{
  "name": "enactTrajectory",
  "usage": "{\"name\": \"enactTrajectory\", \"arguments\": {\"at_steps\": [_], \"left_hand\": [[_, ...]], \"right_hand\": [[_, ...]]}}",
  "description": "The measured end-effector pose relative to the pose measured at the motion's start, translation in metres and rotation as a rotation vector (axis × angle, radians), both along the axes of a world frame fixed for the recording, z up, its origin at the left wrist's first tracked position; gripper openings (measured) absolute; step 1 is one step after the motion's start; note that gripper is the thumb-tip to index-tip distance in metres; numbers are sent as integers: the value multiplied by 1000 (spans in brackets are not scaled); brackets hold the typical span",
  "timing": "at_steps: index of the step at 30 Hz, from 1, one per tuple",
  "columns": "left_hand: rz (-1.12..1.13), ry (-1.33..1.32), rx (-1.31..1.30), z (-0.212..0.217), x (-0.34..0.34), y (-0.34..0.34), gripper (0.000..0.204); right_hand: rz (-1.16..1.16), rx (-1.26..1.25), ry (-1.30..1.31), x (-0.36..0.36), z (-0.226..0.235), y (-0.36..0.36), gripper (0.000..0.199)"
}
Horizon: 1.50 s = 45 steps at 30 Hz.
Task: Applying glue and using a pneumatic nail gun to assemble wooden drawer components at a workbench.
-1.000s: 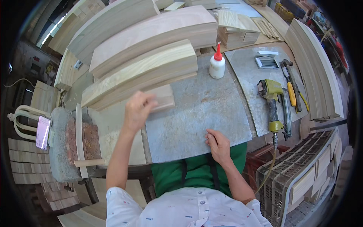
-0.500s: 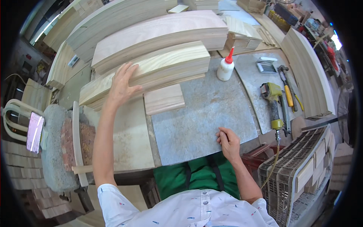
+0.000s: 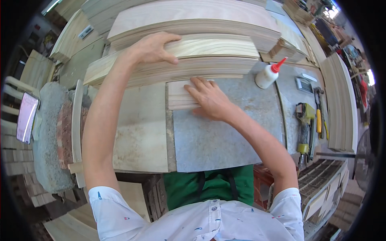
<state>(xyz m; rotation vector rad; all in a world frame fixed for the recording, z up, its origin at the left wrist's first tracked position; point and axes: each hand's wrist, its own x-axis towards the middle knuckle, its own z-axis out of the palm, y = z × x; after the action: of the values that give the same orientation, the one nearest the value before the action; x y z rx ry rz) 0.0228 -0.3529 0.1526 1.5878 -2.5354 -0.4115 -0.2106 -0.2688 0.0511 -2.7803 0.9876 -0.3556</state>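
My left hand (image 3: 155,49) reaches over the nearer stack of long wooden boards (image 3: 213,47), thumb and fingers apart, with nothing held in it. Below that stack lies a short wooden block (image 3: 179,95) on the grey worktop. Over the block's right part rests my right hand (image 3: 211,99), its fingers stretched out across the top and the thumb near the front edge. A white glue bottle (image 3: 266,77) with a red nozzle stands to the right of the block, past my right hand.
Behind rises a larger board stack (image 3: 193,18). On the right lie a green nail gun (image 3: 304,120), a hammer (image 3: 318,108) and a grey stapler-like tool (image 3: 304,85). A plastic crate (image 3: 321,184) holds wood pieces at lower right. A phone (image 3: 26,116) stands at far left.
My right hand has moved from the worktop's front edge up onto the short block. My left hand has slid right and away along the board stack. The view has shifted.
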Motion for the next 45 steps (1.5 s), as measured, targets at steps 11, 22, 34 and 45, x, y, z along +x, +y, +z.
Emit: {"name": "enactTrajectory", "arguments": {"at_steps": [11, 22, 34, 45], "left_hand": [[-70, 68, -366, 55, -55, 74, 66], [-37, 181, -454, 40, -28, 231, 70], [-20, 126, -376, 34, -28, 236, 69], [-10, 63, -318, 35, -24, 232, 67]], "right_hand": [[-45, 314, 207, 6, 47, -7, 82], [-131, 447, -267, -131, 34, 123, 95], [-333, 722, -678, -181, 5, 163, 104], [-406, 841, -758, -184, 4, 157, 103]]}}
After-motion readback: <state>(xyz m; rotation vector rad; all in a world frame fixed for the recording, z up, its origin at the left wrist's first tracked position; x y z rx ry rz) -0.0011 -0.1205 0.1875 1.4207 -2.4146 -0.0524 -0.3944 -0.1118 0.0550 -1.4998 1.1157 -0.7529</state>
